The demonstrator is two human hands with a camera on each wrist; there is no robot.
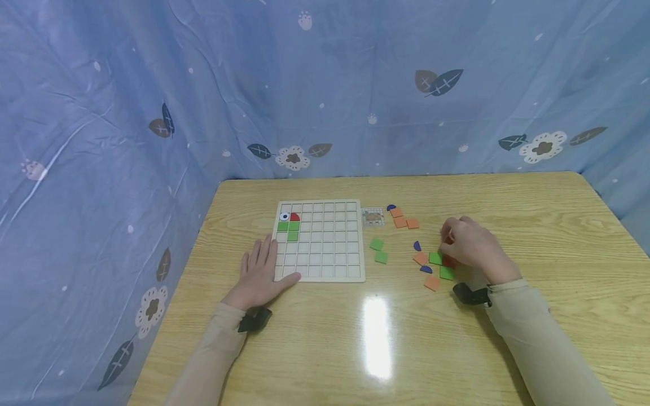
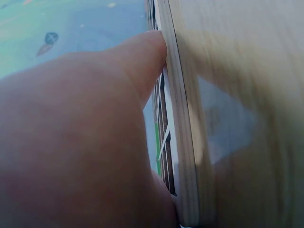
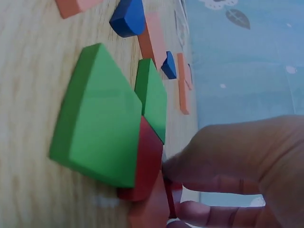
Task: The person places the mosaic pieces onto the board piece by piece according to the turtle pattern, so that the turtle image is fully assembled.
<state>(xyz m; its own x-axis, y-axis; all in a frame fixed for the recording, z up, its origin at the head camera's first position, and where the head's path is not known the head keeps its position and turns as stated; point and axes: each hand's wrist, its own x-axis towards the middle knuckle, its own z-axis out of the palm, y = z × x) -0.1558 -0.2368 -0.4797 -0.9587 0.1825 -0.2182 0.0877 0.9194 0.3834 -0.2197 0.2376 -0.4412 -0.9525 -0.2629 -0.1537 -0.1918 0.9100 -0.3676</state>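
A white gridded board (image 1: 330, 254) lies on the table, with an eye tile (image 1: 284, 216), a red rounded tile (image 1: 294, 217) and several green tiles (image 1: 293, 235) set in its upper left cells. My left hand (image 1: 259, 277) rests at the board's lower left corner, fingers straight along the left side and thumb on the front edge. Over a loose group of tiles, my right hand (image 1: 472, 248) pinches a red tile (image 3: 175, 192) between thumb and fingers. Right by that hand lie another red tile (image 3: 149, 154) and a green tile (image 3: 102, 123).
Beside the board's right edge lies a small picture card (image 1: 373, 217). Orange tiles (image 1: 400, 222), blue half-round pieces (image 1: 417, 246) and two green tiles (image 1: 381, 257) are spread between board and right hand. A blue patterned curtain (image 1: 325, 90) hangs behind the table.
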